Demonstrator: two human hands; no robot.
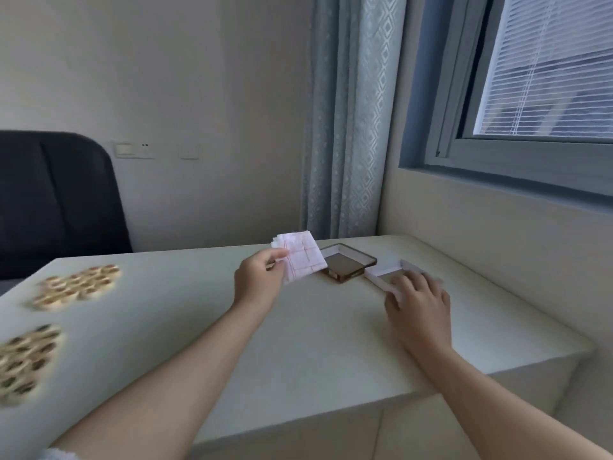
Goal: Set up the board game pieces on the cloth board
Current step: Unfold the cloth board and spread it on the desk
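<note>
Bare forearms [166,376] stretch across a pale table [315,343]. The left hand [260,280] pinches the folded cloth board [302,257] by its near edge, held clear of the tabletop. Seemingly light and limp (it will likely sag), it wants two corners gripped to unfold. The right hand [419,303] rests splayed on a white tray [378,272]; game pieces [78,287] lie far left.

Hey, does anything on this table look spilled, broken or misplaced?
Nothing stands out. The round wooden game pieces sit in two tidy clusters, the folded white red-lined cloth is in the left hand, and the right hand rests on the white box tray.
</note>
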